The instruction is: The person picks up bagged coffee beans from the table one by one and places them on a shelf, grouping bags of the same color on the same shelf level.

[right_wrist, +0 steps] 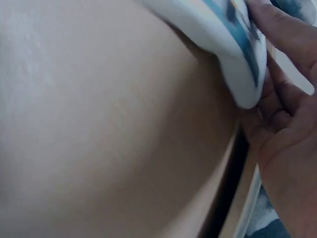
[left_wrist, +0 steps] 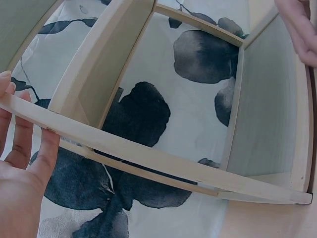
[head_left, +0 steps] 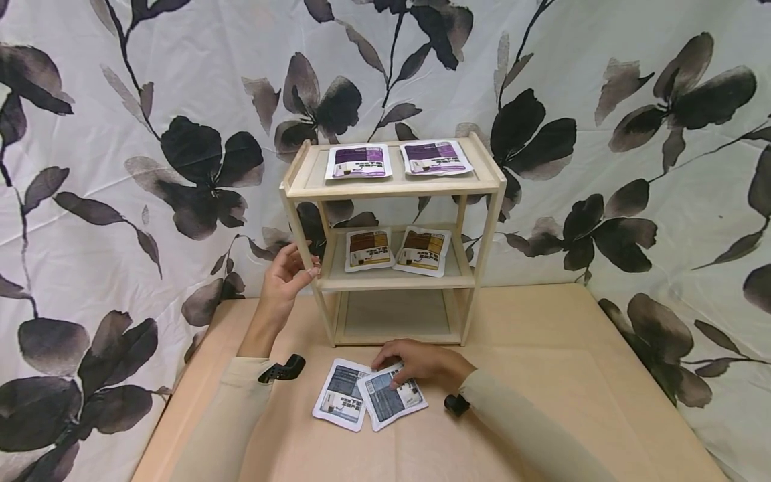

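Note:
A small wooden three-tier rack stands before me. My left hand grips its left front post at about middle-shelf height; in the left wrist view the fingers wrap the post from behind. Below the rack, on the table, lie two white-edged blue pouches. My right hand pinches the right blue pouch by its upper edge, thumb on its face. That pouch overlaps the left blue pouch. In the right wrist view the pinched pouch has a corner raised off the table.
Two purple pouches lie side by side on the top shelf. Two brown-yellow pouches rest on the middle shelf, the right one tilted. A floral cloth hangs behind the peach-coloured table.

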Demonstrator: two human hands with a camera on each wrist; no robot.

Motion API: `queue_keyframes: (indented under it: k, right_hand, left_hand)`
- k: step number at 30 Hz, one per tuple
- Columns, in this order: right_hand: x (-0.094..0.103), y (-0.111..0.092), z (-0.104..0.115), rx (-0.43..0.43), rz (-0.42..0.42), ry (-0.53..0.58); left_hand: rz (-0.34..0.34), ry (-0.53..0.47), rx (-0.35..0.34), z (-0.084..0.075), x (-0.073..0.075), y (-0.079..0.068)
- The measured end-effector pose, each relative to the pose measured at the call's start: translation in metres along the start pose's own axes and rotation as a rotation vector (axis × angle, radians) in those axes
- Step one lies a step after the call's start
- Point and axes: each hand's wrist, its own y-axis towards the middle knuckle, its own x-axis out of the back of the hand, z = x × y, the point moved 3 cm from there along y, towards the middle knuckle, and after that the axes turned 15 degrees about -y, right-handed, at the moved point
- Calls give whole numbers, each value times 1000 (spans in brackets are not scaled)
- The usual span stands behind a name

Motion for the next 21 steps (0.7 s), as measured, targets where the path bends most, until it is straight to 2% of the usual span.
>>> queue_keyframes:
  k: [6,9,16,21]
  right_hand:
    - [3,-9,-3,-44,67,36]
    - [2,-13,-5,-17,89,32]
    - [2,-20,-5,76,164,110]
    - [1,-24,-8,57,179,103]
  left_hand:
    - [4,-1,-5,1,0,0]
    - [4,-1,-6,0,0,0]
    - [-2,4,0,-2,-1,-1]
    - [1,0,1,-1,-1,0]
